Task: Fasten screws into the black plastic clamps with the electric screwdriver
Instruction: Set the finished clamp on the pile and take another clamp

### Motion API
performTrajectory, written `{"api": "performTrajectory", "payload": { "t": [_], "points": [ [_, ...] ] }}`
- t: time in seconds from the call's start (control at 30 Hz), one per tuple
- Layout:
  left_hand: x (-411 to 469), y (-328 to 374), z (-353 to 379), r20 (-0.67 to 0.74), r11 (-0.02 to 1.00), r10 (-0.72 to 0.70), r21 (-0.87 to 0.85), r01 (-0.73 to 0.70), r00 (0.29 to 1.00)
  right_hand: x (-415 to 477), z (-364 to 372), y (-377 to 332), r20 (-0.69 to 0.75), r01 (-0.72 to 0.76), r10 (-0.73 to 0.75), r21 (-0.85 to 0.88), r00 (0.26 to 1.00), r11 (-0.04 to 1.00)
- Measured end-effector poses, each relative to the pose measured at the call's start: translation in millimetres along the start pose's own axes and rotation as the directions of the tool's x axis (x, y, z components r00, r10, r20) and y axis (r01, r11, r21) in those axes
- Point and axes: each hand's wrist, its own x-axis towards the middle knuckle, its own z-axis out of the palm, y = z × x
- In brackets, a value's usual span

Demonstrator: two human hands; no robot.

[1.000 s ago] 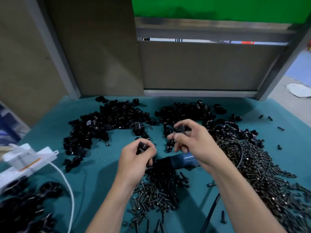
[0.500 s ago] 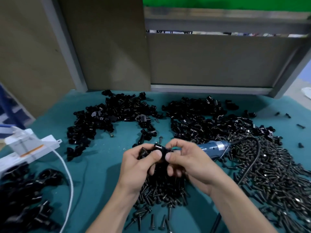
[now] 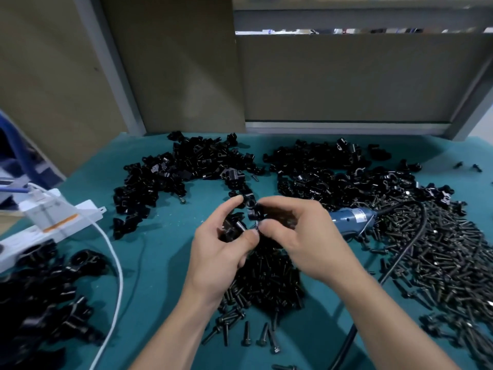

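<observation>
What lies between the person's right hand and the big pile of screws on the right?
The head view shows the blue electric screwdriver there, lying beside the right hand, its front end hidden behind it; its black cord curves over the screw pile.

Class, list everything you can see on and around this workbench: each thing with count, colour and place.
loose black plastic clamps: many, black, two heaps at the far side, more at near left.
black metal screws: many, black, big heap at right, smaller heap under the hands.
blue electric screwdriver: one, blue with black cable, lying right of the hands.
white power strip: one, white with white cable, left edge.
teal bench mat: one, teal, under everything.
tan back panels: several, tan, behind the bench.
held black plastic clamp: one, black, between both hands' fingertips.
left hand: one, grip on the held clamp.
right hand: one, grip on the held clamp.
</observation>
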Motion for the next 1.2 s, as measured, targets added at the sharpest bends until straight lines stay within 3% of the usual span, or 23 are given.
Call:
{"api": "performTrajectory", "payload": {
  "t": [0.1,0.23,0.37,0.53,0.67,0.83,1.03,1.2],
  "points": [
    [0,-4,-4,0.103,0.994,-0.026,0.112,0.015,0.994,1,-5,-2,0.209,0.031,-0.038,0.037,0.977,0.999],
    [-5,-3,-8,0.132,0.977,0.009,0.212,-0.037,0.991,-3,0,-4,0.216,0.033,-0.049,0.076,0.975,0.997],
    [-6,4,-4,0.128,0.995,-0.002,0.096,-0.011,0.992,2,-4,-7,0.235,0.012,-0.04,0.119,0.971,0.993],
    [-20,8,0,0.06,0.949,0.169,0.258,-0.179,0.984,-2,4,-2,0.209,-0.034,0.002,0.152,0.978,0.988],
    [-27,5,5,-0.067,0.936,0.254,0.269,-0.228,0.965,-3,2,4,0.169,-0.055,0.026,0.173,0.985,0.983],
    [-9,8,7,-0.005,0.908,0.285,0.32,-0.269,0.958,4,-1,5,0.057,-0.076,0.067,0.187,0.996,0.979],
    [-6,1,6,-0.045,0.97,0.209,0.138,-0.201,0.977,-4,9,4,0.006,-0.156,0.159,0.22,0.987,0.963],
    [1,7,0,-0.013,0.991,0.121,0.063,-0.12,0.993,-3,14,-2,-0.023,-0.142,0.143,0.039,0.99,0.989]
  ]
}}
